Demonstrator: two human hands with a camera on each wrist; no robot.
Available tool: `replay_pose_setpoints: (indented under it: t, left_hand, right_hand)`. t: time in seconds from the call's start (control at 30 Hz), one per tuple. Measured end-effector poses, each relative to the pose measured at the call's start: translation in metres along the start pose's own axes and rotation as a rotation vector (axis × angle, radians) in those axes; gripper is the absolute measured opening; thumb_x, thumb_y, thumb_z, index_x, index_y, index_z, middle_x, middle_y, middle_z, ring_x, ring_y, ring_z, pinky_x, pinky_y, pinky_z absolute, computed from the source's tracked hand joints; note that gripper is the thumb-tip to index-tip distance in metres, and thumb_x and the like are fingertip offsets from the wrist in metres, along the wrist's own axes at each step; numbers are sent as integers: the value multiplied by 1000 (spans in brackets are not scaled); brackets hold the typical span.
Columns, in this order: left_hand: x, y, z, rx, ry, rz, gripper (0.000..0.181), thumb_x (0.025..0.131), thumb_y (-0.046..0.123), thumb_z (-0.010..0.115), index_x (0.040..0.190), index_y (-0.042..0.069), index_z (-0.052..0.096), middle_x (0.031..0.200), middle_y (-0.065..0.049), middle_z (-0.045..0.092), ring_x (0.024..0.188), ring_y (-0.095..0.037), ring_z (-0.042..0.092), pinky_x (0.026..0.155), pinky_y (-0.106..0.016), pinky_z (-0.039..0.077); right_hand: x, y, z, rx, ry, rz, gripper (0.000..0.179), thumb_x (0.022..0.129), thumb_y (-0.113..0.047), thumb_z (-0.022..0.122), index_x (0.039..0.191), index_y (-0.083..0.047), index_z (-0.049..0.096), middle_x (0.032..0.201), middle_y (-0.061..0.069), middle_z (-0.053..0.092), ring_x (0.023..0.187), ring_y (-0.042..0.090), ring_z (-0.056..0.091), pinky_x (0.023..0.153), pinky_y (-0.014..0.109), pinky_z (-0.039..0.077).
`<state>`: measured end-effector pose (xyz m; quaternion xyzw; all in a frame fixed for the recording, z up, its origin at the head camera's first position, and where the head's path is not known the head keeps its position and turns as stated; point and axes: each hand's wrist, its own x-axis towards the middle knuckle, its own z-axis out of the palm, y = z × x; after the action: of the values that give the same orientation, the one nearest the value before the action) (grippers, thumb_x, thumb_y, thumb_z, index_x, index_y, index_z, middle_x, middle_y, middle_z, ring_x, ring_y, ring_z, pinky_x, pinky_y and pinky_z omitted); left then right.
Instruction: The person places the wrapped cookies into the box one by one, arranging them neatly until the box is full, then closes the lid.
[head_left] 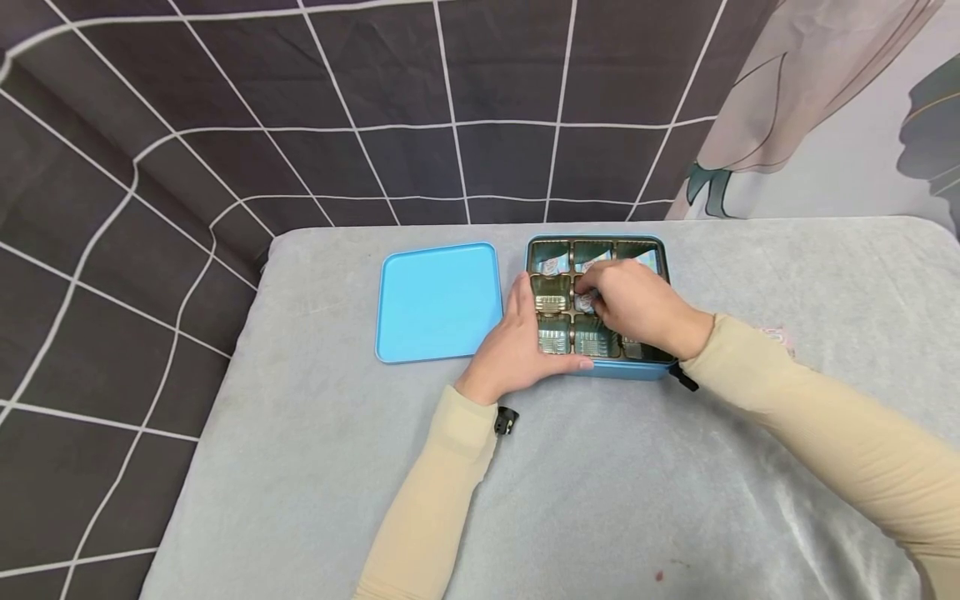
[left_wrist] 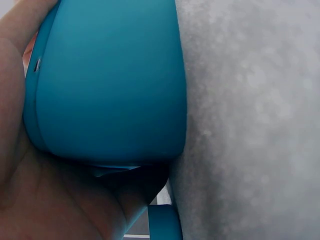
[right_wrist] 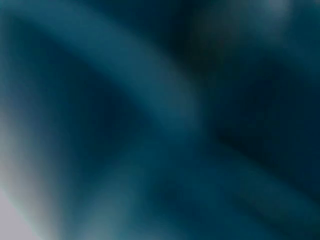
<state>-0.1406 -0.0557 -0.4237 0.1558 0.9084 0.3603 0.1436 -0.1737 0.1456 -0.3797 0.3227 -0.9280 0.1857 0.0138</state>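
Note:
A blue rectangular tin box [head_left: 622, 371] holds a gold-coloured divided insert with several compartments. My left hand [head_left: 517, 346] grips its near left corner, fingers along the left side and thumb along the front rim. In the left wrist view the palm lies round the blue wall [left_wrist: 110, 85]. My right hand [head_left: 645, 304] reaches into the middle compartment, thumb and fingertips pinching a small wrapped packet [head_left: 585, 302]. Similar packets [head_left: 553, 265] lie in the back row. The hand hides part of the right-hand compartments. The right wrist view is dark blue blur.
Left of the box lies a flat light-blue lid [head_left: 438, 304]. A pink packet [head_left: 780, 336] shows partly behind the right sleeve [head_left: 750, 367]. Everything rests on a grey cloth-covered table [head_left: 300, 467], with a dark checked curtain [head_left: 502, 100] behind and at the left.

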Motion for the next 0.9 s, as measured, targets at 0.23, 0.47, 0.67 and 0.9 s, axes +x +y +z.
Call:
replay_pose_setpoints:
  t: [0.23,0.47,0.67,0.9]
  left_hand:
    - [0,0,1,-3,1,7,140,74,67,79,159,8,-15,168,-8,-13,152,-25,16,110,-41,39]
    - [0,-1,1,-1,-3,7,140,75,68,78,159,11,-18,168,-8,-14,152,-25,16,110,-41,39]
    - [0,-1,0,-1,4,14,139,75,67,78,159,9,-16,168,-8,-13,152,-26,18,109,-42,40]
    - [0,-1,1,1,2,9,140,74,69,77,159,11,-18,168,-7,-14,152,-26,18,109,-42,40]
  right_hand:
    - [-2,-1,0,7,13,41,25,84,13,60,102,4,75,101,16,74,91,33,70,75,48,55]
    - [-2,-2,0,26,40,54,24,84,13,61,102,3,73,95,15,74,82,31,68,72,48,54]
    - [-1,-1,1,25,33,56,23,84,12,62,104,4,71,97,17,73,85,32,68,74,48,54]
    - [-1,0,0,27,43,34,19,83,11,65,100,3,71,88,13,72,76,25,65,70,45,53]
